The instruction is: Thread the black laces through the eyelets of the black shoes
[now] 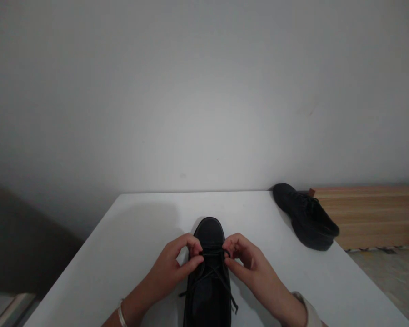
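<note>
A black lace-up shoe lies on the white table in front of me, its toe pointing away. Its black shoelace crosses over the tongue, and loose ends hang down on both sides. My left hand is at the shoe's left edge, thumb and fingers pinched on the lace near the lower eyelets. On the opposite side, my right hand pinches the lace too, with a small loop of it showing by the fingertips. The heel of the shoe runs out of the bottom of the view.
A second black shoe rests at the table's right edge, near the wall. The white table meets the wall at the back. Beyond its right edge are a wood-grain board and a patterned floor.
</note>
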`<state>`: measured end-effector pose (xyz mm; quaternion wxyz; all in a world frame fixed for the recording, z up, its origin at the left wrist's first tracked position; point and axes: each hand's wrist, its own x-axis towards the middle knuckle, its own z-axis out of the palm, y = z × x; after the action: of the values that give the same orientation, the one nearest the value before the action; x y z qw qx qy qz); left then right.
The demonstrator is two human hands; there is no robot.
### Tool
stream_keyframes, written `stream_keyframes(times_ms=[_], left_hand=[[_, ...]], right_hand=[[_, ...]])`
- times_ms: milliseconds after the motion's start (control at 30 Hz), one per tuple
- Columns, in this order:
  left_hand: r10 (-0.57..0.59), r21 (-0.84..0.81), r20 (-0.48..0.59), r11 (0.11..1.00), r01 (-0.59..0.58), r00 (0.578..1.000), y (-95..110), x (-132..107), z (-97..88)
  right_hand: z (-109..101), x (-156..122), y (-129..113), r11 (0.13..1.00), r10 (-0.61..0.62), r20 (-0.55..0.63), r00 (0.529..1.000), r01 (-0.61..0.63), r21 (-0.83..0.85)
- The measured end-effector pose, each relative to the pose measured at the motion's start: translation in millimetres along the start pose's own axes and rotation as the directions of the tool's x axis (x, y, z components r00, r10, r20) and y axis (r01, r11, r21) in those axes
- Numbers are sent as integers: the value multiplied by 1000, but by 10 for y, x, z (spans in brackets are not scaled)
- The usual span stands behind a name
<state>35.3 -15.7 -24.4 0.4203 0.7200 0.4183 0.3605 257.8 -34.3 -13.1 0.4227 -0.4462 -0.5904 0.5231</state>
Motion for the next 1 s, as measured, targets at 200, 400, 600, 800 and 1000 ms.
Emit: stream_keyframes(times_ms=[200, 400, 600, 800, 1000], left_hand=[[19, -25, 122, 1000, -16, 992, 27, 23, -98], [26, -51, 123, 998, -20, 992, 8, 15, -74], [-63, -100, 72, 993, 70, 995, -99, 18, -19], [-75, -145, 112, 985, 91, 991, -85, 11, -99], [-10, -102, 176, 994, 28, 984, -46, 17, -132]], right_hand=[[-90, 22, 19, 993, 99, 49, 994, -96, -73], [-130, -13, -8, 994, 91, 58, 994, -86, -74], [-125, -8, -52, 995, 95, -11, 995, -95, -10], [-175, 26, -48, 991, 44, -46, 998, -49, -122], [-255, 32, 14, 983, 33, -22, 999, -36, -178]])
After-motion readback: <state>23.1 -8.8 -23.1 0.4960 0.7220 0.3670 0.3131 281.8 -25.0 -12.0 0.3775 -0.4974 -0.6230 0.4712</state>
